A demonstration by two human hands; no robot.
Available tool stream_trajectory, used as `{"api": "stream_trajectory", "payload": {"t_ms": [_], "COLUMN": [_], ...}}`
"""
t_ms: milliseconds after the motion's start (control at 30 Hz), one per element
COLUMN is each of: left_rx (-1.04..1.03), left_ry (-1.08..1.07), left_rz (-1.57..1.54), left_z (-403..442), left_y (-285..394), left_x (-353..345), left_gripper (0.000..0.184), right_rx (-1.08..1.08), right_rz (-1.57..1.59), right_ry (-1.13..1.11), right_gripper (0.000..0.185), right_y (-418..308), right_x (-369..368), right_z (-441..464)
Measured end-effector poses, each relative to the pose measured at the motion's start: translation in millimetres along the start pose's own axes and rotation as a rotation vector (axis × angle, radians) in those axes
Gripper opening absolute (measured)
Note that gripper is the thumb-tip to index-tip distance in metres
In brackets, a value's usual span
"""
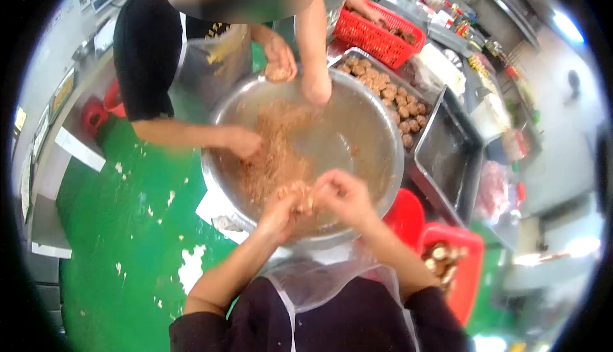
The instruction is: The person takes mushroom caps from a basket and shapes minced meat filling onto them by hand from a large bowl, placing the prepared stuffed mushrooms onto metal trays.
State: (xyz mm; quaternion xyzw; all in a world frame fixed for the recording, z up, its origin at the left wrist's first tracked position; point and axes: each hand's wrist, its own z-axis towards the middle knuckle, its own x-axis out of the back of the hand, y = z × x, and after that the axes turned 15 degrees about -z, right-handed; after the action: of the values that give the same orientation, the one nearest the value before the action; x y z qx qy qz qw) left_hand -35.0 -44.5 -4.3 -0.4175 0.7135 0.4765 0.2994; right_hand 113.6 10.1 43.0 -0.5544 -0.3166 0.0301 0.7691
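A wide steel bowl (391,160) stands in front of me, with brownish minced mixture (274,154) heaped along its left side. Over the bowl's near edge, my left hand (286,210) is closed around a small lump of mixture (304,202). Close beside it, my right hand (345,197) is held with curled fingers near that lump; whatever its fingertips hold is too blurred to name.
Other people's hands reach into the bowl, one (246,142) at left, one (316,89) at the far rim; another hand (280,64) holds a ball. Right are a tray of meatballs (399,99), a dark tray (450,154), a red basket (377,36) and a red bin (469,275).
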Motion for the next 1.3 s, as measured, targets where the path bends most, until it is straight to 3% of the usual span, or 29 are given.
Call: {"api": "stream_trajectory", "payload": {"t_ms": [100,167,267,367,467,633,733,867,1033,1300], "left_rx": [-0.006,0.011,0.048,0.067,0.056,0.145,0.1,0.08,0.094,0.139], "left_ry": [-0.062,-0.043,-0.055,-0.01,0.024,-0.118,-0.081,-0.1,-0.037,-0.129], "left_rz": [0.014,0.025,0.037,-0.034,-0.126,-0.163,-0.178,-0.16,-0.203,-0.314], "left_z": [-1,2,-7,-11,-13,-16,-19,-20,-25,-16], "left_y": [8,10,12,14,11,3,1,2,3,-6], "left_x": [4,13,11,3,-14,-6,-21,-33,-32,-9], "left_gripper": [0.012,0.025,0.039,0.061,0.075,0.086,0.087,0.087,0.082,0.078], "right_rx": [-0.071,-0.138,0.171,0.058,0.374,0.436,0.449,0.578,0.652,0.673], "right_rz": [0.36,0.276,-1.007,-0.558,-0.537,-0.59,-0.514,-0.523,-0.458,-0.516], "right_ry": [0.137,0.091,-0.234,-0.052,0.156,0.084,0.191,0.319,0.343,0.38], "right_gripper": [0.005,0.014,0.032,0.045,0.039,0.025,0.014,0.014,0.016,0.014], "right_y": [-13,26,63,37,-9,13,16,6,7,16], "right_x": [21,16,13,6,-20,-34,-33,-27,-28,-30], "right_z": [10,17,5,13,10,1,2,5,2,0]}}
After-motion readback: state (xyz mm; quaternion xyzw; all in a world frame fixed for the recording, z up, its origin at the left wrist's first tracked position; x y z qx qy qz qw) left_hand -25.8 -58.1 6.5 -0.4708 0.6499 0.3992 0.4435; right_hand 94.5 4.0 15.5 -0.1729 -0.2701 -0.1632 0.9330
